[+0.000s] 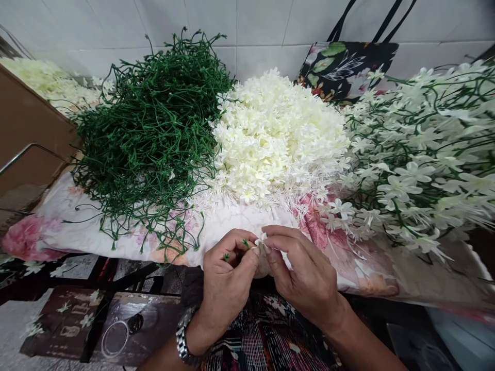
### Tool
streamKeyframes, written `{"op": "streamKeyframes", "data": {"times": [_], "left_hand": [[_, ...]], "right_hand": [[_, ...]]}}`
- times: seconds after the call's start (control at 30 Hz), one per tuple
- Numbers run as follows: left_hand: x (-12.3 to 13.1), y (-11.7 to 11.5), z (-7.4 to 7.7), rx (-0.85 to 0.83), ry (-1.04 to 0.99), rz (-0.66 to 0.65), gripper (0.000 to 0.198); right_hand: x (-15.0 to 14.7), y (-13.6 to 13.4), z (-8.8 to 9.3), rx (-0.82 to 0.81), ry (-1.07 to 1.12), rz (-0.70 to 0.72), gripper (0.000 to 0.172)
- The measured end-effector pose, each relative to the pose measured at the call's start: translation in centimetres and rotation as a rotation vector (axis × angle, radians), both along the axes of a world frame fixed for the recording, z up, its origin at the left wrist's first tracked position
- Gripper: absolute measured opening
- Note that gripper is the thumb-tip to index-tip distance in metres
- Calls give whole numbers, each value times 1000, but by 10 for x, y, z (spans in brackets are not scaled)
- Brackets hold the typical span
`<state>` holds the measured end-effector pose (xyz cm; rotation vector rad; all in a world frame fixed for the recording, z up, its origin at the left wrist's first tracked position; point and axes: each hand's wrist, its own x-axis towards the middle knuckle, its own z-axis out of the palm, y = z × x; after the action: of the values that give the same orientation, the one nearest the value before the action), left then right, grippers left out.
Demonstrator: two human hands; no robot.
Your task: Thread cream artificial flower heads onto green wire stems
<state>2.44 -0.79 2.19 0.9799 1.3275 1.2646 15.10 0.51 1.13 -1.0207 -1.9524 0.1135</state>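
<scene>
Close to my lap, my left hand (229, 275) is closed, with the green tips of an artificial flower stem (226, 256) showing between its fingers. My right hand (303, 268) pinches a small white artificial flower (261, 242), and the fingertips of both hands meet at it. Where stem and flower touch is hidden by the fingers. Beyond my left hand lies a big heap of green plastic stems (154, 113). A pile of loose white blossoms (278, 134) spreads straight ahead of both hands. To the right, finished-looking white flowers on green stems (413, 180) are bunched together.
A floral cloth (127, 242) covers the work surface. On the left stands a cardboard box (31, 123), with more pale blossoms (46, 77) behind it. A floral bag (348, 67) leans on the tiled wall. Below left, a clear ring (115, 338) lies on a brown surface.
</scene>
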Motion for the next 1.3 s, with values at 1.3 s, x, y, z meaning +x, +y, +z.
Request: {"op": "streamKeyframes", "data": {"times": [1.3], "left_hand": [[-12, 1, -7, -112, -489, 12, 21]], "right_hand": [[2, -3, 9, -431, 200, 269, 32]]}}
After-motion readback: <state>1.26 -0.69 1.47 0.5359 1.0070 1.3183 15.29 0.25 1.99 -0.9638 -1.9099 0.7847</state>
